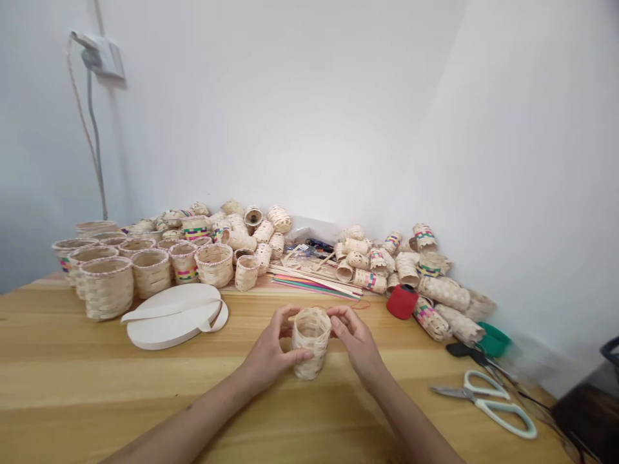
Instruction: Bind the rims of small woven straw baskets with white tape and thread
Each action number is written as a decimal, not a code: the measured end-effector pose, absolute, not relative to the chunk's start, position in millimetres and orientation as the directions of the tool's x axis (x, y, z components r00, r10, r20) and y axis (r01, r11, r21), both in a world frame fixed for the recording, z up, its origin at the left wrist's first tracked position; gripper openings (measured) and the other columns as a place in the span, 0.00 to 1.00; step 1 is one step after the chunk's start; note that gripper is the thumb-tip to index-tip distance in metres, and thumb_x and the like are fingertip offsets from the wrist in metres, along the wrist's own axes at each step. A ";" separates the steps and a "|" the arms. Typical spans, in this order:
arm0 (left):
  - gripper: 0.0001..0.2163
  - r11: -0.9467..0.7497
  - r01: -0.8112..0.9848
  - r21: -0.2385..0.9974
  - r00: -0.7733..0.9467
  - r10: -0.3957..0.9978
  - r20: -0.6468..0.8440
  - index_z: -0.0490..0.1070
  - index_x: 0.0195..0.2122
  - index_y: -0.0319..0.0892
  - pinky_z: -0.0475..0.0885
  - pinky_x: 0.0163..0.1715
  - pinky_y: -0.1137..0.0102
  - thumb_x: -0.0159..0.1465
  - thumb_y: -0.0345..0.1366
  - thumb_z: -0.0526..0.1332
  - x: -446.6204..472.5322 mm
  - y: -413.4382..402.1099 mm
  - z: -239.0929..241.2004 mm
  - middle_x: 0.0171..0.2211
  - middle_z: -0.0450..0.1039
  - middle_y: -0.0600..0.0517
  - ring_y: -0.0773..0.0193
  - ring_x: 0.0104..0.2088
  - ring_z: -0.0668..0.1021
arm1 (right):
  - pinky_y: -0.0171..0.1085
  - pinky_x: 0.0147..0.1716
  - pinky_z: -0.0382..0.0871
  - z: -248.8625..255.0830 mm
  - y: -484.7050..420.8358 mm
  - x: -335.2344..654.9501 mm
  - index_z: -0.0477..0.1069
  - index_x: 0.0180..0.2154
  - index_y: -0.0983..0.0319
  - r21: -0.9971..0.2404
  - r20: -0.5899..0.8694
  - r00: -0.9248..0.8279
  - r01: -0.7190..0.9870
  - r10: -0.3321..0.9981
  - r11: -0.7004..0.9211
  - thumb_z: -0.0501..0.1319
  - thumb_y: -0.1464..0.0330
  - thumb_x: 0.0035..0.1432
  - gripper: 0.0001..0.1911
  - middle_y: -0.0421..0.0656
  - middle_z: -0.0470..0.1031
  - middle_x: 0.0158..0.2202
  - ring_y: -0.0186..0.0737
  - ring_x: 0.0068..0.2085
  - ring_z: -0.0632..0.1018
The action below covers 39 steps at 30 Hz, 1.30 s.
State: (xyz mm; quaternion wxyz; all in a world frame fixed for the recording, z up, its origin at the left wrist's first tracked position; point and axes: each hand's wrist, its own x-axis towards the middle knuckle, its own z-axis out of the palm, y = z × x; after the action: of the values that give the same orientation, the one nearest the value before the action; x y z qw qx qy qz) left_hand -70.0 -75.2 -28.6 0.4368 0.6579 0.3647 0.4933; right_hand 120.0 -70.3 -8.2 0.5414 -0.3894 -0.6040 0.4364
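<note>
A small woven basket (pixel 310 361) of pale strips stands upright on the wooden table in front of me, its mouth facing up. My left hand (pixel 275 345) is wrapped round its left side, thumb across the front and fingers behind. At the right of the rim, my right hand (pixel 355 338) has its thumb and fingertips close together by the edge. Whether a thin strip lies between those fingertips is too small to make out. A thin loose strand seems to run along the rim.
A roll of white flat band (pixel 169 335) lies left, before rows of finished-looking baskets (pixel 109 293). Coloured strips (pixel 314 287) lie behind my hands. A heap of woven pieces (pixel 445 293), a red spool (pixel 402 301), a green container (pixel 493 339) and scissors (pixel 488 393) are on the right.
</note>
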 end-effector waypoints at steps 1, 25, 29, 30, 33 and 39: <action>0.29 -0.354 0.050 0.934 0.252 0.909 0.332 0.60 0.50 0.43 0.68 0.50 0.59 0.48 0.36 0.70 -70.1 -75.0 -28.8 0.52 0.69 0.42 0.52 0.49 0.75 | 0.37 0.35 0.71 -7.7 -70.7 120.0 0.69 0.36 0.60 -0.948 0.316 -0.115 0.004 0.942 0.319 0.63 0.51 0.52 0.19 0.42 0.74 0.34 0.39 0.35 0.74; 0.29 -0.320 0.078 0.944 0.275 0.917 0.288 0.60 0.47 0.42 0.68 0.47 0.60 0.46 0.35 0.72 -68.8 -72.5 -24.8 0.49 0.71 0.43 0.52 0.48 0.74 | 0.38 0.34 0.74 -8.8 -70.7 119.8 0.72 0.33 0.60 -0.950 0.312 -0.106 -0.004 0.944 0.313 0.57 0.50 0.57 0.20 0.44 0.75 0.36 0.42 0.38 0.75; 0.28 -0.312 0.076 0.947 0.281 0.918 0.280 0.60 0.46 0.43 0.68 0.46 0.60 0.46 0.35 0.71 -67.9 -74.0 -21.9 0.47 0.72 0.43 0.53 0.47 0.74 | 0.39 0.33 0.74 -9.9 -69.7 119.2 0.72 0.32 0.60 -0.950 0.310 -0.087 0.006 0.947 0.312 0.57 0.50 0.57 0.20 0.44 0.75 0.35 0.41 0.36 0.75; 0.28 -0.312 0.078 0.947 0.280 0.918 0.279 0.60 0.46 0.43 0.69 0.46 0.61 0.46 0.35 0.71 -67.9 -74.4 -21.4 0.47 0.72 0.44 0.53 0.47 0.74 | 0.39 0.33 0.74 -10.1 -69.4 119.0 0.72 0.31 0.60 -0.950 0.310 -0.085 0.008 0.947 0.312 0.58 0.50 0.56 0.20 0.43 0.75 0.34 0.42 0.35 0.75; 0.28 -0.307 0.089 0.947 0.277 0.921 0.273 0.61 0.46 0.43 0.69 0.44 0.62 0.46 0.36 0.71 -68.5 -74.8 -21.2 0.46 0.73 0.45 0.54 0.44 0.75 | 0.39 0.33 0.74 -11.0 -68.4 119.0 0.72 0.32 0.60 -0.949 0.315 -0.080 0.010 0.946 0.316 0.58 0.49 0.56 0.20 0.43 0.75 0.34 0.42 0.36 0.75; 0.30 -0.257 -0.155 0.954 0.295 0.909 0.294 0.59 0.48 0.44 0.70 0.45 0.62 0.47 0.40 0.72 -69.8 -66.9 -27.4 0.50 0.71 0.42 0.54 0.46 0.76 | 0.45 0.44 0.71 -13.0 -68.4 122.6 0.71 0.45 0.58 -0.950 0.312 -0.113 -0.008 0.943 0.313 0.59 0.49 0.56 0.23 0.46 0.76 0.41 0.46 0.43 0.76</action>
State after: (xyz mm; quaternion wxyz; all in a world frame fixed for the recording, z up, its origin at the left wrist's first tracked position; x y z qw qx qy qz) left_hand -69.8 -66.9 -27.4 0.5251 0.6098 0.3091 0.5068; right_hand 122.6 -68.4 -13.0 0.5413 -0.3879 -0.6028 0.4395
